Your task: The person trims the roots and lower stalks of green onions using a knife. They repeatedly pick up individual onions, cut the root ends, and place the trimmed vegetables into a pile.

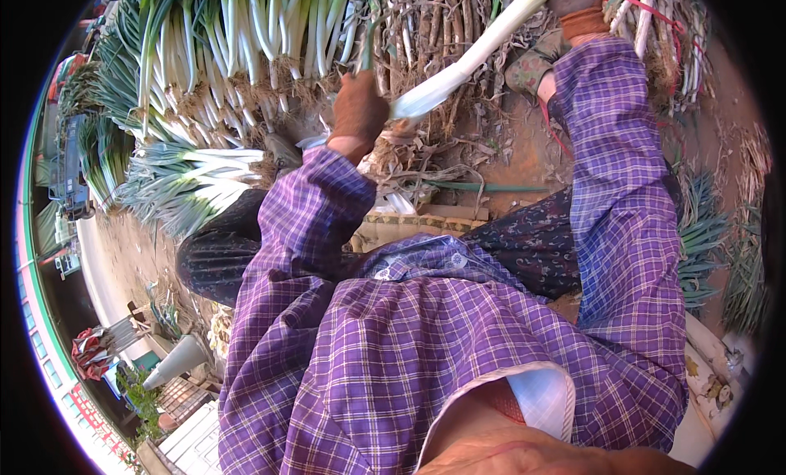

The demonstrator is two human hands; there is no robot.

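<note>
A thick Welsh onion or leek (460,69) runs slantwise before me, its white root end low and its greener part at the top edge. My right hand (577,11), in a brown glove, is closed around its upper part, partly cut off by the rim. My left hand (361,112), in a brown glove as well, is a fist beside the root end. A green leaf strip (367,48) sticks up out of this fist, and a pale strip shows below it. Whether the fist also touches the stalk is hidden.
Rows of cleaned white-stemmed onions (245,39) lie at the upper left, with a bundle (215,168) near my knee. Unpeeled brown stalks (436,26) lie ahead. Dry peelings (424,162) litter the soil. Red twine (657,11) crosses more stalks at the right. A grey cone (178,359) lies lower left.
</note>
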